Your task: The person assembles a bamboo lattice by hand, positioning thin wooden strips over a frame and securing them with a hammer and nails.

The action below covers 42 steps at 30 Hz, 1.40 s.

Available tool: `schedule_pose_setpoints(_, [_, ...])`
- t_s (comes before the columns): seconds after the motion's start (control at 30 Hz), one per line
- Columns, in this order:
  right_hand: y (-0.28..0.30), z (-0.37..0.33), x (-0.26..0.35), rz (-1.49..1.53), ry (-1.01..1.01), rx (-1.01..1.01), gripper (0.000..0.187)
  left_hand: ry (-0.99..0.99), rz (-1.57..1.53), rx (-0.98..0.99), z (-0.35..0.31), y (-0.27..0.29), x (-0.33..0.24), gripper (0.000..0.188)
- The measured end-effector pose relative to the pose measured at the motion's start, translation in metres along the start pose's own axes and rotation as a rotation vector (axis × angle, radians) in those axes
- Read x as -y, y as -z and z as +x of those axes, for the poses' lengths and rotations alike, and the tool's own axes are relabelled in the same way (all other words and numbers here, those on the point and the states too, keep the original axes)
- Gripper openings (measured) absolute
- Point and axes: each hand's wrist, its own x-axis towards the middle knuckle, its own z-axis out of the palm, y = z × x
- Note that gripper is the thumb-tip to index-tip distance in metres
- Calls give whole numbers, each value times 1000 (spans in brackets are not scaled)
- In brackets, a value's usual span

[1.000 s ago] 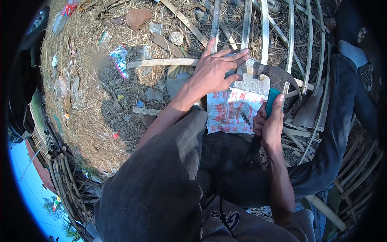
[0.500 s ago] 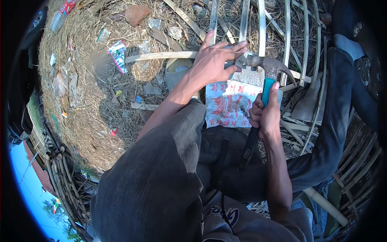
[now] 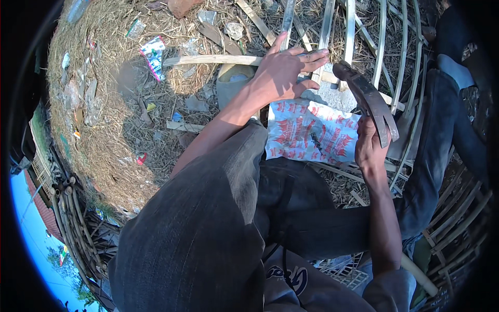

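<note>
My right hand (image 3: pixel 370 146) is wrapped round a claw hammer (image 3: pixel 365 93), whose dark metal head is raised beside a grey block (image 3: pixel 338 98). The hammer's handle is mostly hidden by the hand. My left hand (image 3: pixel 285 73) lies with its fingers outstretched over a pale bamboo strip (image 3: pixel 213 60), which crosses beneath the palm. Its fingertips reach the ends of upright bamboo slats (image 3: pixel 325 31), close to the block. Whether the thumb presses anything is unclear. A white plastic sheet with red print (image 3: pixel 309 132) is spread between my hands, below the block.
A sandal (image 3: pixel 231 83) is partly under my left wrist. Litter, including a colourful wrapper (image 3: pixel 153 57), lies on the straw-covered ground at left. Another person's leg (image 3: pixel 439 135) stretches along the right side. Bamboo poles (image 3: pixel 75 223) are piled at lower left.
The hammer has swung away from my left fingers, to the right and toward me, with its head turned. My left hand stays on the strip, its thumb now clear of the hammer head.
</note>
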Motion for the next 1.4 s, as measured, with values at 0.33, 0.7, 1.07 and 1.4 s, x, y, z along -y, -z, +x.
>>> schedule_pose_setpoints(0.33, [-50,-32,-56,236,-180,-76,52,10,-2,-2,7,-5,2,65])
schedule_pose_setpoints(0.7, [-59,-11,-8,471,-657,-69,77,9,16,-1,7,-8,1,63])
schedule_pose_setpoints(1.07, [-54,-7,-3,482,-626,67,81,52,15,46,2,-5,-1,62])
schedule_pose_setpoints(1.4, [-49,-5,2,791,-817,-102,79,36,30,58,4,-8,2,54])
